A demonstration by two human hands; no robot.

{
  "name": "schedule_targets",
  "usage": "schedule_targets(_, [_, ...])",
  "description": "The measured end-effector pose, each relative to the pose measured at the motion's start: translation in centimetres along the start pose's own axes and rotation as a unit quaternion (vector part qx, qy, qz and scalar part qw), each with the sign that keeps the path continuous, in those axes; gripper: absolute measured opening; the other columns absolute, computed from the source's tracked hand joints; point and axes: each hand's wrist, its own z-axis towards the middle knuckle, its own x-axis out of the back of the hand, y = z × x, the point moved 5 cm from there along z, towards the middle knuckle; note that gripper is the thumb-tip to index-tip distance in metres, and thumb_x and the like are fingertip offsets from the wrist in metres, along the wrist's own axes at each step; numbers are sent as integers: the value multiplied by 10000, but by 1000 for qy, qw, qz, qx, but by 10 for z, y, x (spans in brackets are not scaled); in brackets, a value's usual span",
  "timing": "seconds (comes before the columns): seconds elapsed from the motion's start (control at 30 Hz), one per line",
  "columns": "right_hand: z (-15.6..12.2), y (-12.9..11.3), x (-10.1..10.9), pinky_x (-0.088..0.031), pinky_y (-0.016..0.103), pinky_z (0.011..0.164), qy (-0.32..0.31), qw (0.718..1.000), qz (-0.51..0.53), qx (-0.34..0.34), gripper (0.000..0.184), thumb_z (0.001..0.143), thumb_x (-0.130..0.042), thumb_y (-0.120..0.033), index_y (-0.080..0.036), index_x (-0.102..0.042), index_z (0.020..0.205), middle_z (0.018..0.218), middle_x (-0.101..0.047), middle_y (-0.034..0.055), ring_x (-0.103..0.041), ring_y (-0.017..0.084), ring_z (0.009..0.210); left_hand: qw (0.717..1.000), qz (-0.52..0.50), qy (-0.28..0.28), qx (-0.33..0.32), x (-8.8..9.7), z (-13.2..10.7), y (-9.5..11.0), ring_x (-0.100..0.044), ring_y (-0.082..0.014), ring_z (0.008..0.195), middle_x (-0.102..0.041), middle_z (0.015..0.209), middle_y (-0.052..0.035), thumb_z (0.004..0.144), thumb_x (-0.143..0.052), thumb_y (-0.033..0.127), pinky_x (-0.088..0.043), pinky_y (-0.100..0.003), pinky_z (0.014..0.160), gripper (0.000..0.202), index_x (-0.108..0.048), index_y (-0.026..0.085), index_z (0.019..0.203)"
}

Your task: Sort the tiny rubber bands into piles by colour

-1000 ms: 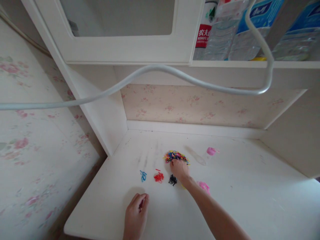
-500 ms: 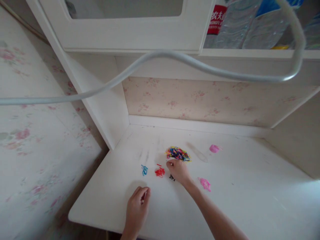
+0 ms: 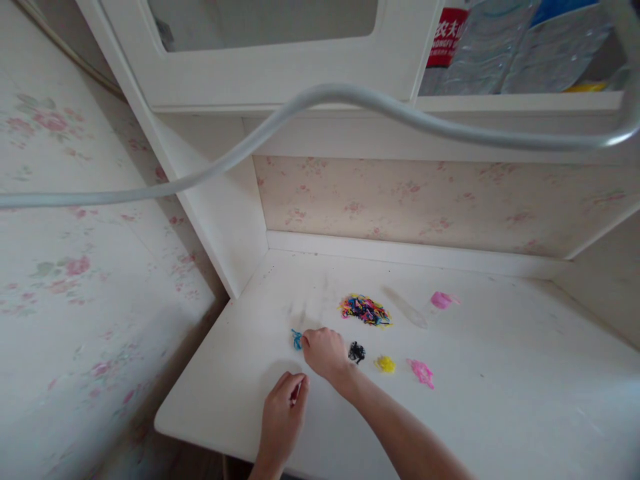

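Observation:
My right hand [image 3: 324, 353] reaches left across the white desk [image 3: 475, 413], fingers pinched at the small blue pile of rubber bands [image 3: 297, 339]; it covers the red pile. My left hand [image 3: 283, 417] rests near the front edge, fingers curled on a small red thing between thumb and finger. A mixed pile of coloured bands [image 3: 365, 310] lies behind. A black pile [image 3: 357, 351], a yellow pile [image 3: 385, 363] and a pink pile [image 3: 421, 371] lie in a row to the right of my right hand.
A pink lid or cap [image 3: 441, 299] and a clear bag [image 3: 405, 307] lie at the back. A grey cable [image 3: 280, 127] hangs across the view. Above are a cupboard door [image 3: 270, 73] and water bottles [image 3: 520, 47] on a shelf. Flowered wallpaper covers the left wall.
My right hand has moved from the mixed pile leftward to the blue pile, uncovering the black and yellow piles. My left hand has stayed put. The view has shifted slightly.

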Motion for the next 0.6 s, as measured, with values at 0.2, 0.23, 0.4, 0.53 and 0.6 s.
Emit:
schedule_targets(0.2, [-49, 50, 14, -399, 200, 596, 49, 996, 70, -29, 388, 920, -345, -330, -239, -703, 803, 741, -711, 23, -657, 148, 692, 1000, -2, 3, -7, 1, 0, 3, -574, -116, 617, -604, 699, -4, 913, -419, 354, -443, -198, 582, 297, -667, 200, 859])
schedule_targets(0.23, [-61, 62, 14, -391, 190, 573, 67, 990, 116, -33, 374, 917, -357, -348, -248, -705, 825, 711, -704, 5, -641, 130, 638, 1000, -2, 4, -10, 0, 0, 4, -578, -116, 612, -609, 698, -4, 911, -422, 356, -449, -195, 577, 296, -667, 201, 849])
schedule_targets(0.4, [-135, 145, -2, -434, 175, 575, 146, 939, 278, -141, 450, 855, -406, -527, -204, -718, 891, 697, -702, 6, -607, 122, 584, 999, 21, 4, -47, -3, -1, 5, -604, -119, 626, -632, 720, -13, 906, -429, 353, -474, -188, 583, 279, -657, 208, 838])
schedule_targets(0.53, [-204, 228, -26, -482, 194, 633, 193, 858, 302, -369, 491, 720, -494, -626, -250, -717, 943, 882, -736, 12, -664, 193, 811, 996, 48, 10, -74, -8, 0, 14, -613, -119, 637, -643, 749, -23, 902, -437, 335, -477, -181, 572, 252, -650, 212, 849])
schedule_targets(0.6, [-227, 253, -33, -489, 214, 644, 200, 834, 288, -426, 515, 696, -492, -641, -268, -707, 978, 942, -731, 14, -659, 219, 884, 995, 57, -3, -79, -12, 4, 25, -604, -117, 623, -637, 737, -23, 906, -430, 325, -471, -183, 562, 251, -646, 212, 845])
